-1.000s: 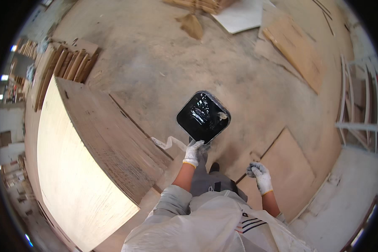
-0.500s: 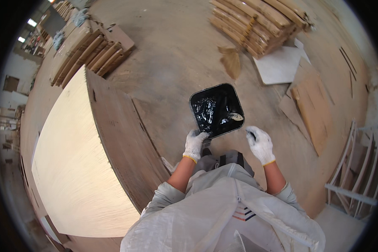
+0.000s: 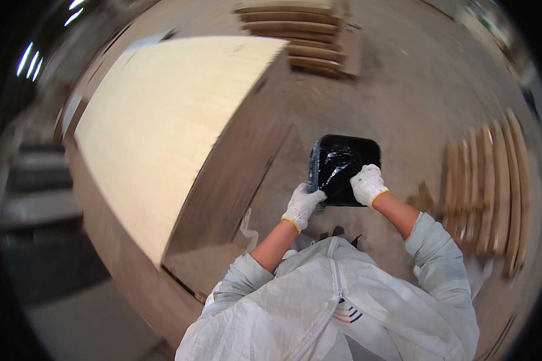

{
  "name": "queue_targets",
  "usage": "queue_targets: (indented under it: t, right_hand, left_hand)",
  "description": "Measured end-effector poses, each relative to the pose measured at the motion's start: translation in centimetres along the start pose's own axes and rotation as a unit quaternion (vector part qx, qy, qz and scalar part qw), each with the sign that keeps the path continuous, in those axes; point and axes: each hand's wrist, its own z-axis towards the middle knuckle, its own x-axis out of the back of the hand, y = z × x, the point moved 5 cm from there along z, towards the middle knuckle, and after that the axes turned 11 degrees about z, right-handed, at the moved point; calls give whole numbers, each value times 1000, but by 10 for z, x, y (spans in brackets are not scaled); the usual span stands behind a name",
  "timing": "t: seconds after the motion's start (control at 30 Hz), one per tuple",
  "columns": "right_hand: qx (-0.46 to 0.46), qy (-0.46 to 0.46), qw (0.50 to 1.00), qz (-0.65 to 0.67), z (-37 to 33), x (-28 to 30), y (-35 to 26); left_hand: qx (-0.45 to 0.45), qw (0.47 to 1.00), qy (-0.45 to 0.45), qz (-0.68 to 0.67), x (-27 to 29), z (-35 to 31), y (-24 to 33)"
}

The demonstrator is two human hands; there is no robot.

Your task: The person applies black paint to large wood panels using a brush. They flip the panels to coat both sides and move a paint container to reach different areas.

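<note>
A black square-mouthed bucket [image 3: 337,157], its inside coated with a wet, glossy black substance, is held tilted in front of me. My left hand [image 3: 304,205], in a white knit glove with a yellow cuff, grips its near left rim. My right hand [image 3: 367,183], gloved the same way, is closed over the bucket's right side. Whatever its curled fingers hold is hidden behind the glove. The light-coloured piece inside the bucket in the earlier view does not show now.
To my left stands a large stack topped with a pale wooden sheet [image 3: 174,114], its brown side [image 3: 235,174] facing me. Long brown-wrapped bundles [image 3: 295,33] lie beyond it at the far side. Another stack of wrapped bundles [image 3: 488,192] lies to the right on the concrete floor [image 3: 403,90].
My view has swung to the right, so the pale sheet appears farther up. My right hand has moved from beside the bucket to inside its mouth; my left still grips the rim.
</note>
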Motion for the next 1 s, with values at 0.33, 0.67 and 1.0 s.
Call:
queue_targets:
  t: [0.33, 0.67, 1.0]
  right_hand:
    - [151, 110, 970, -157, 123, 228, -42]
    - [139, 149, 954, -220, 255, 431, -138]
    - [216, 153, 942, -209, 408, 491, -198]
  left_hand:
    - [-80, 958, 168, -218, 120, 19, 105]
    - [-149, 934, 205, -254, 309, 84, 207]
    - [-138, 921, 243, -272, 428, 178, 206]
